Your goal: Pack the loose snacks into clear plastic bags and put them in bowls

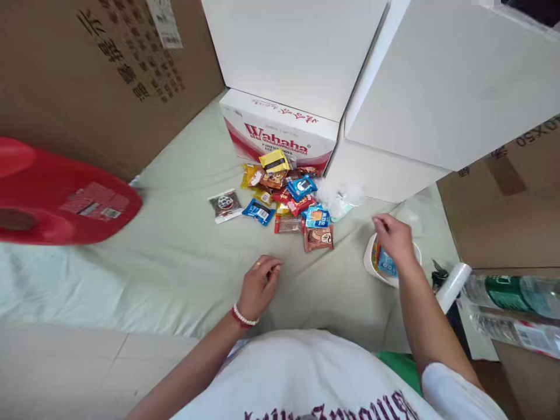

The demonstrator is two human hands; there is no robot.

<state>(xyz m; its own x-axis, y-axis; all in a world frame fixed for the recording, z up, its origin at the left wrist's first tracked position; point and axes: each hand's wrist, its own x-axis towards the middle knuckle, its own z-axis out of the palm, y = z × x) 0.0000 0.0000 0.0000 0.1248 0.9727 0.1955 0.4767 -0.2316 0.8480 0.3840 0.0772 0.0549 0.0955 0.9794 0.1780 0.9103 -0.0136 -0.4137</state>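
Observation:
My left hand (261, 286), wearing a beaded bracelet, rests on the pale cloth (175, 280) with its fingers curled together and nothing seen in them. In front of it lies a pile of small wrapped snacks, with a brown packet (319, 238) nearest, a blue packet (258, 212) at the left, and a yellow packet (274, 161) on top. A black-and-white packet (225, 205) lies apart at the pile's left. Over the white tub (370, 265), my right hand (394, 238) has its fingers bent in, with no packet showing in them. Inside the tub is a blue packet (387, 263), partly hidden by that hand.
Behind the pile stand a Wahaha carton (280, 131) and tall white boxes (284, 46). A red jug (87, 204) and a cardboard box (109, 58) are at the left. Crumpled clear plastic (341, 195), a white roll (454, 286) and bottles (511, 294) are on the right.

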